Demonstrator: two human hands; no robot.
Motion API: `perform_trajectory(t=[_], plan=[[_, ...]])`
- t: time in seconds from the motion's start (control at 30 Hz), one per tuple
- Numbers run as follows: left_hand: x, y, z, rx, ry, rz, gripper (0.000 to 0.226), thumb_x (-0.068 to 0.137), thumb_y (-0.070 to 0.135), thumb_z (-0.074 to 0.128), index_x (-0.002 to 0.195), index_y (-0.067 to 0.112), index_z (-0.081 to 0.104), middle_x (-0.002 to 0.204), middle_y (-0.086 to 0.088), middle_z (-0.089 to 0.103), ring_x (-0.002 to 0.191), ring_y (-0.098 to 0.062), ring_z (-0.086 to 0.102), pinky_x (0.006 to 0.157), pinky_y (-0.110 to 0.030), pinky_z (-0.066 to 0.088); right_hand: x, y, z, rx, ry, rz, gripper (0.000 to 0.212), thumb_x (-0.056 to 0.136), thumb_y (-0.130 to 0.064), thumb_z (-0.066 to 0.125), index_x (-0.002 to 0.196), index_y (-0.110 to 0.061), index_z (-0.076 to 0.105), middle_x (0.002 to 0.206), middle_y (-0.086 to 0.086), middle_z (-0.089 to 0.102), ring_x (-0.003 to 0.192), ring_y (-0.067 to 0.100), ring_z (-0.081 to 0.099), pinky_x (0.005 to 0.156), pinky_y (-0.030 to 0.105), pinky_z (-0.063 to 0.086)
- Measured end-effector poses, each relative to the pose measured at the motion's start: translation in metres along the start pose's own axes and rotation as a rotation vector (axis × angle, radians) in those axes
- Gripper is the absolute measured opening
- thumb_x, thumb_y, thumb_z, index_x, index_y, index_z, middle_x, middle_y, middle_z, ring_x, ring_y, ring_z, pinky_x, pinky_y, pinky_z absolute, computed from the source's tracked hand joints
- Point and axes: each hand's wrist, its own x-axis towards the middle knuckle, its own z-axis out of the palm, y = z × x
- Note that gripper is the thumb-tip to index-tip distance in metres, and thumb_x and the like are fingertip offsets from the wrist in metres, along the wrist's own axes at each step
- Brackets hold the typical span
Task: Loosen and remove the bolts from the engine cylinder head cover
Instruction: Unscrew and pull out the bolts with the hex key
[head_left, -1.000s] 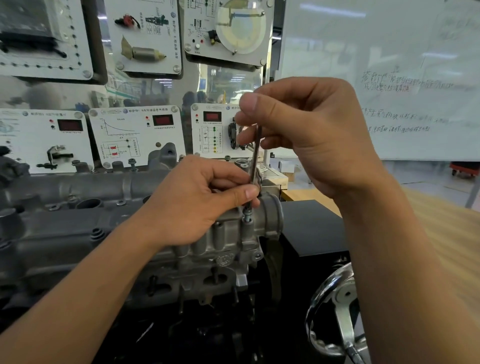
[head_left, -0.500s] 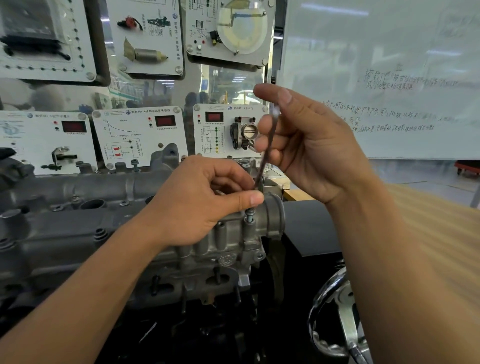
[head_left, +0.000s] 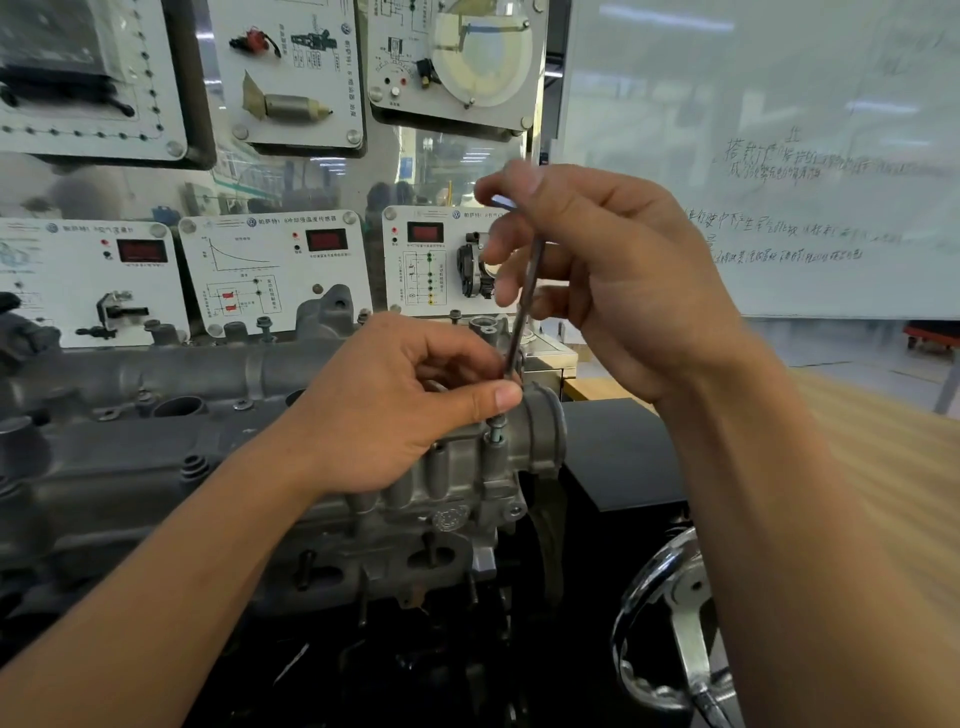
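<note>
While both hands grip the key (head_left: 524, 296), panels (head_left: 275, 275) show VW logos.

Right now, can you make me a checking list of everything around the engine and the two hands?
surface: wooden table on the right, bare where seen.
job's things: grey cylinder head cover; bolt raised from its hole at the near right corner; thin metal tool standing tilted above it.
clutter: nothing seen.
grippers: left hand pinches the tool's lower end at the bolt; right hand fingers hold its top.
cables: nothing seen.
surroundings: white training panels behind the engine, whiteboard with writing, chrome handwheel lower right.
</note>
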Motion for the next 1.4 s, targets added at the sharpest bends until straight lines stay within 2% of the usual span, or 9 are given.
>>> perform_trajectory(t=[0.13, 0.23, 0.47, 0.6, 0.77, 0.97, 1.17, 1.27, 1.4], plan=[[0.001, 0.000, 0.000, 0.003, -0.003, -0.009, 0.009, 0.082, 0.023, 0.076, 0.086, 0.016, 0.077, 0.078, 0.006, 0.075, 0.074, -0.005, 0.070, 0.074, -0.014, 0.053, -0.002, -0.001, -0.001, -0.020, -0.161, -0.019, 0.018, 0.095, -0.027, 0.056, 0.097, -0.022, 0.073, 0.085, -0.002, 0.072, 0.075, 0.015, 0.065, 0.063, 0.028, 0.041], [0.000, 0.001, 0.000, -0.015, -0.011, -0.013, 0.010, 0.081, 0.021, 0.076, 0.090, 0.016, 0.077, 0.080, 0.008, 0.076, 0.075, -0.004, 0.071, 0.074, -0.013, 0.053, -0.003, -0.002, 0.004, 0.078, -0.221, 0.002, 0.025, 0.099, -0.026, 0.046, 0.087, -0.020, 0.068, 0.084, -0.001, 0.072, 0.080, 0.017, 0.066, 0.066, 0.027, 0.043], [0.000, 0.000, 0.001, -0.076, -0.045, -0.018, 0.015, 0.084, 0.018, 0.073, 0.098, 0.020, 0.076, 0.087, 0.008, 0.078, 0.086, -0.007, 0.074, 0.083, -0.018, 0.056, -0.006, -0.005, 0.022, 0.246, -0.189, 0.006, 0.052, 0.105, -0.034, 0.037, 0.057, -0.016, 0.049, 0.060, 0.001, 0.058, 0.071, 0.022, 0.064, 0.067, 0.031, 0.044], [-0.002, 0.001, 0.001, -0.063, -0.064, -0.001, 0.014, 0.085, 0.017, 0.072, 0.098, 0.015, 0.077, 0.090, 0.006, 0.078, 0.087, -0.007, 0.073, 0.079, -0.014, 0.053, -0.008, -0.009, 0.032, 0.350, -0.159, 0.018, 0.067, 0.101, -0.042, 0.043, 0.039, -0.018, 0.036, 0.046, 0.002, 0.039, 0.053, 0.022, 0.048, 0.063, 0.030, 0.049], [-0.002, 0.000, 0.000, -0.075, -0.032, -0.039, 0.012, 0.084, 0.016, 0.074, 0.096, 0.018, 0.077, 0.084, 0.008, 0.078, 0.085, -0.007, 0.074, 0.084, -0.019, 0.056, -0.004, -0.003, 0.025, 0.190, -0.097, -0.021, 0.037, 0.087, -0.029, 0.063, 0.055, -0.017, 0.049, 0.055, 0.000, 0.049, 0.060, 0.019, 0.054, 0.064, 0.029, 0.043], [0.000, 0.000, 0.001, -0.024, -0.012, -0.046, 0.011, 0.083, 0.019, 0.076, 0.093, 0.024, 0.078, 0.080, 0.012, 0.077, 0.082, -0.002, 0.074, 0.087, -0.018, 0.055, -0.003, -0.003, -0.001, -0.060, 0.051, -0.108, 0.014, 0.084, -0.022, 0.076, 0.076, -0.012, 0.069, 0.070, 0.005, 0.073, 0.063, 0.024, 0.071, 0.056, 0.026, 0.050], [0.000, -0.001, 0.001, -0.019, -0.018, -0.024, 0.007, 0.081, 0.022, 0.078, 0.087, 0.022, 0.078, 0.078, 0.010, 0.077, 0.077, -0.004, 0.073, 0.079, -0.016, 0.055, -0.004, -0.001, 0.000, 0.114, -0.028, -0.026, 0.025, 0.090, -0.031, 0.064, 0.073, -0.014, 0.070, 0.075, 0.009, 0.075, 0.066, 0.025, 0.075, 0.048, 0.022, 0.050], [0.000, -0.001, 0.001, -0.011, -0.017, -0.012, 0.005, 0.080, 0.019, 0.080, 0.084, 0.022, 0.078, 0.076, 0.010, 0.076, 0.074, -0.003, 0.073, 0.075, -0.013, 0.054, -0.003, 0.003, 0.007, 0.292, -0.038, 0.064, 0.040, 0.098, -0.038, 0.053, 0.067, -0.019, 0.070, 0.065, 0.003, 0.071, 0.058, 0.019, 0.072, 0.043, 0.018, 0.042], [-0.001, 0.001, -0.001, -0.023, -0.047, -0.008, 0.007, 0.085, 0.017, 0.075, 0.091, 0.020, 0.077, 0.081, 0.009, 0.077, 0.081, -0.003, 0.073, 0.080, -0.013, 0.054, 0.001, 0.009, 0.018, 0.454, 0.047, 0.135, 0.049, 0.105, -0.043, 0.042, 0.074, -0.019, 0.072, 0.045, -0.005, 0.049, 0.037, 0.010, 0.047, 0.049, 0.026, 0.027]])
